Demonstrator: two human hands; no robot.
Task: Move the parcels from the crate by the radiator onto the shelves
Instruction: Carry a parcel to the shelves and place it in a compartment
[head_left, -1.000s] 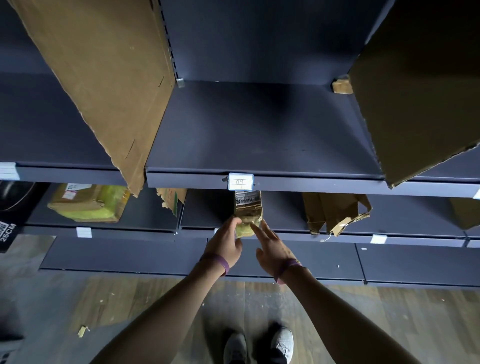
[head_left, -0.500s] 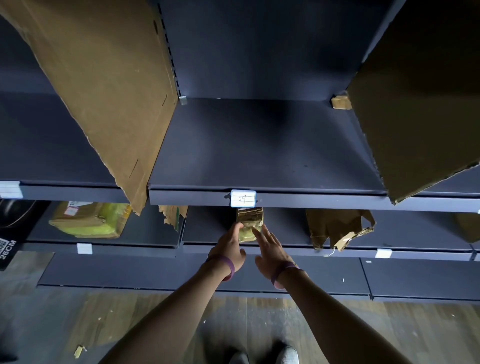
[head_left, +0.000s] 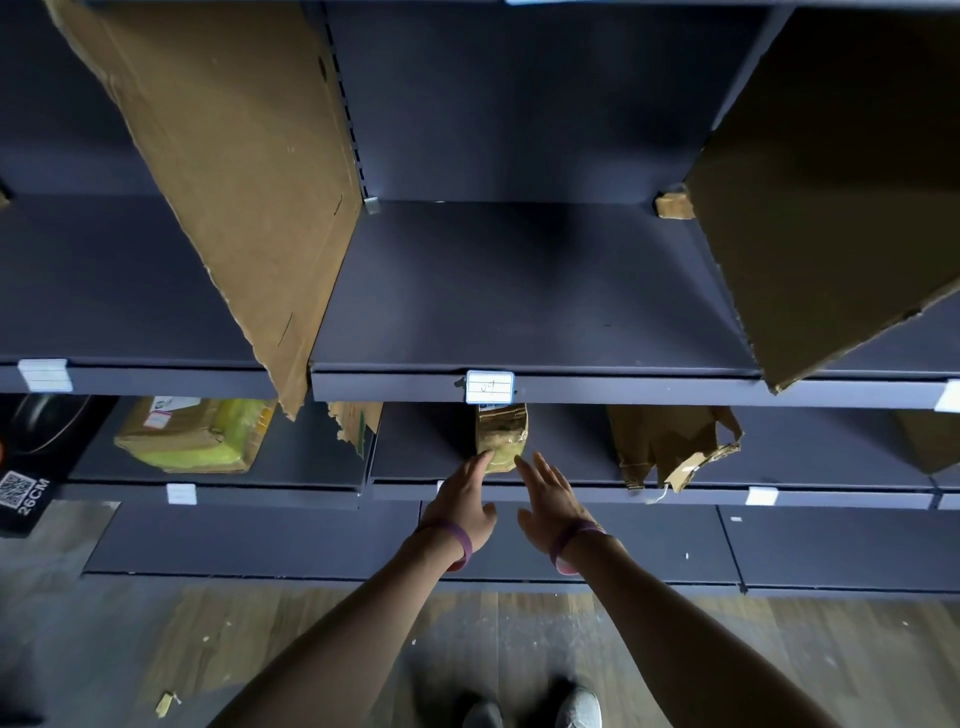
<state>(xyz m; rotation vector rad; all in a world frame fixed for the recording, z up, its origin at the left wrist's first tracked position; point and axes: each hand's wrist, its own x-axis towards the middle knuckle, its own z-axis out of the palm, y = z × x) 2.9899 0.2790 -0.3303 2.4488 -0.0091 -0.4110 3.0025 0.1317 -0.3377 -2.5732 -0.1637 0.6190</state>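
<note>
Free shelf (head_left: 569, 447) between parcel (head_left: 501, 434) and torn cardboard (head_left: 670, 447)

Brown, perhaps yellowish parcel (head_left: 501, 436); dark grey shelves (head_left: 519, 291); purple wristbands (head_left: 460, 538).

Parcel (head_left: 501, 436) on lower shelf (head_left: 571, 475)

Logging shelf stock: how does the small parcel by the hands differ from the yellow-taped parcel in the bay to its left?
The small parcel is narrow, its end facing out; the yellow-taped parcel is broader and lies flat. The left hand and right hand reach the small parcel with straight fingers; nothing touches the yellow-taped parcel. Both are brown, taped, and sit on one level of the shelves.
</note>
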